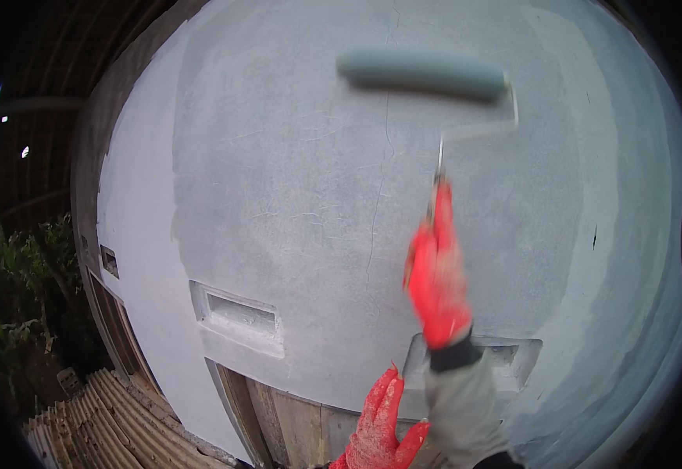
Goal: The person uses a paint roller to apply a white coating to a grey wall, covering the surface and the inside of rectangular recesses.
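Note:
My right hand [439, 275], in a red glove, is shut around the handle of a paint roller [423, 73]. The roller's sleeve is blue-grey and blurred, lying nearly level across the upper part of a plastered wall [294, 193]. Its bent wire frame runs down from the sleeve's right end to the handle. Low in the view, my left hand [379, 425] wears a matching red glove smeared with pale paint. Its fingers are apart with nothing in them, in front of the wooden boards below the wall.
Two recessed vents, a left one [238, 319] and a right one [517, 357], sit above wooden boards [300, 428]. A thin crack [379, 199] runs down the wall. Corrugated roofing sheets [106, 428] lie at lower left, with plants [30, 281] beyond.

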A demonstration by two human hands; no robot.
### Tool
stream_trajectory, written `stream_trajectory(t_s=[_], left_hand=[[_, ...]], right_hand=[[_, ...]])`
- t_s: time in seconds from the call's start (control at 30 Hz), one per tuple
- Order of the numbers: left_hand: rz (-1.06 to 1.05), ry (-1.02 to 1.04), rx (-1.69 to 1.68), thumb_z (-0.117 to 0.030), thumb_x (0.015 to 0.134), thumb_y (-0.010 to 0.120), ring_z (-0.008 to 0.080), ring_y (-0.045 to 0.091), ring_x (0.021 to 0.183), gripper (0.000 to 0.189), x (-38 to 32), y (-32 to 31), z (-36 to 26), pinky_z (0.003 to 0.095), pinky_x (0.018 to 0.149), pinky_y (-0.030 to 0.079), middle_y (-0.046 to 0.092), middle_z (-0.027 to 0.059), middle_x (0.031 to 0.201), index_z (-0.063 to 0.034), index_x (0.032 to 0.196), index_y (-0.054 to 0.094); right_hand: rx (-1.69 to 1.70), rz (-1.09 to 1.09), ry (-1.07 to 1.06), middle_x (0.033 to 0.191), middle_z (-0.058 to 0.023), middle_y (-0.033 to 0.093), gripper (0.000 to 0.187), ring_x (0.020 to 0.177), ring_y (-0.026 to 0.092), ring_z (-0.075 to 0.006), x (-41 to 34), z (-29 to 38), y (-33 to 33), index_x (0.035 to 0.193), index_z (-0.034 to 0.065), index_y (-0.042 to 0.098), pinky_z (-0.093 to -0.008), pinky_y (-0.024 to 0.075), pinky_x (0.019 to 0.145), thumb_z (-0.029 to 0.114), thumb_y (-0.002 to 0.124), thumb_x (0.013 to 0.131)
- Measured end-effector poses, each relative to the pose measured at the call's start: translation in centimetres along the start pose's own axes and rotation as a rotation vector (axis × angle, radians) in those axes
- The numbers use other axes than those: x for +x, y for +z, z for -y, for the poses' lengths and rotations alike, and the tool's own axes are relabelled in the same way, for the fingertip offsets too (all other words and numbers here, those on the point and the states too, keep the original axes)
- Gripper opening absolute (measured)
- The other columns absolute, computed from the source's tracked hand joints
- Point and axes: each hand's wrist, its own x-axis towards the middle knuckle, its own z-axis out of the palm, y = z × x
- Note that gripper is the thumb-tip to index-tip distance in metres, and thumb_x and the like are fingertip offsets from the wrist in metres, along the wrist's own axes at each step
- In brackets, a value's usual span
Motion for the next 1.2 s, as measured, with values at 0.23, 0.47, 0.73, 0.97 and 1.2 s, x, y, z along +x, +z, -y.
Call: stream_trajectory(t_s=[0.23,0.47,0.73,0.97,1.2], left_hand=[[0.012,0.016,-0.022,-0.004,0.078,0.065,0.0435,0.037,0.131,0.073,-0.5,-1.0,-0.2,0.0459,0.107,0.034,0.035,0.0279,0.142,0.0016,0.143,0.032],[-0.066,0.017,0.040,-0.003,0.079,0.063,0.0434,0.038,0.129,0.070,-0.8,-1.6,0.2,0.0459,0.106,0.034,0.036,0.0278,0.141,0.0019,0.142,0.033],[-0.028,0.075,-0.079,-0.007,0.081,0.063,0.0417,0.038,0.130,0.066,-2.7,-2.0,-1.2,0.0465,0.106,0.035,0.035,0.0266,0.143,0.0005,0.141,0.036],[-0.011,-0.006,-0.179,-0.008,0.082,0.062,0.0417,0.038,0.131,0.063,-3.9,-1.9,-0.7,0.0463,0.106,0.035,0.035,0.0257,0.143,0.0001,0.140,0.038],[-0.107,-0.059,0.131,-0.008,0.082,0.063,0.0437,0.039,0.128,0.064,-4.6,-4.5,-1.3,0.0474,0.105,0.036,0.037,0.0268,0.141,-0.0004,0.140,0.037]], right_hand=[[0.174,-0.142,-0.155,0.064,-0.0028,0.048,0.031,0.051,0.044,-0.0143,28.3,6.6,-8.2,0.090,0.0104,0.040,-0.0286,0.0421,0.052,0.040,0.041,0.098],[-0.227,-0.197,-0.299,0.060,-0.0009,0.047,0.035,0.050,0.047,-0.0131,21.5,3.4,-5.8,0.120,0.0119,0.051,-0.0280,0.0473,0.057,0.036,0.033,0.101],[0.457,0.234,0.398,0.069,-0.0096,0.051,0.067,0.056,0.048,-0.0161,-16.6,-5.2,2.9,0.153,0.0124,0.012,-0.0354,0.0419,0.052,0.005,0.042,0.093],[0.383,0.200,0.472,0.068,-0.0114,0.056,0.066,0.055,0.053,-0.0213,-19.6,-2.7,5.9,0.153,0.0166,0.013,-0.0383,0.0438,0.054,0.012,0.045,0.095],[-1.453,-0.157,-0.406,0.126,-0.0118,0.058,0.043,0.072,0.053,-0.0198,7.0,5.3,8.3,0.137,0.0052,0.041,-0.0439,0.0364,0.071,0.019,0.045,0.097]])
